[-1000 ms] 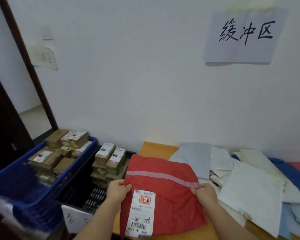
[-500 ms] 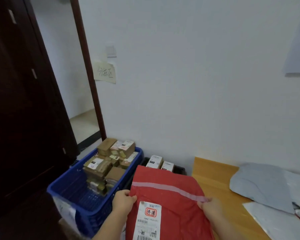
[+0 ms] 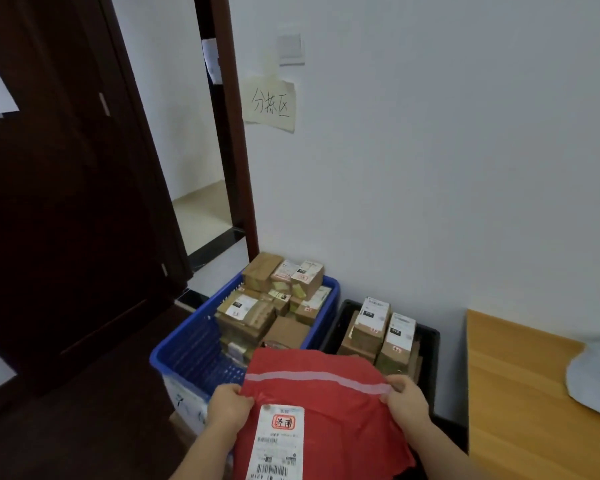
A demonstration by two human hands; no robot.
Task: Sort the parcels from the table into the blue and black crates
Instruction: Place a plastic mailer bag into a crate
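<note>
**Red parcel hanging over the crates, sorting partly done**

You are holding the red parcel (image 3: 326,410) in the air with both hands, and it is hanging above the near ends of the 2 crates, straddling the gap between them. Your left hand (image 3: 230,405) is pinching its left edge, fingers curled over the plastic just above the white shipping label (image 3: 279,441). Your right hand (image 3: 406,400) is gripping the right edge, next to the end of the pale sealing strip (image 3: 317,378).

The blue crate (image 3: 187,344) is sitting on the floor to the left, and cardboard boxes (image 3: 253,313) are already filling its far half; its near end is showing bare lattice wall. The black crate (image 3: 430,336) is standing just beside it on the right, holding a few taller boxes (image 3: 378,327) toward its far left corner.

So a good share of the sorting is looking finished, yet it is not over: a grey mailer bag (image 3: 594,375) is lying at the right edge of the wooden surface (image 3: 520,393), and how many more are waiting beyond it you cannot tell from here. The red parcel itself is not yet set down, and the label's red stamp is probably what is deciding which crate it is going into.
</note>
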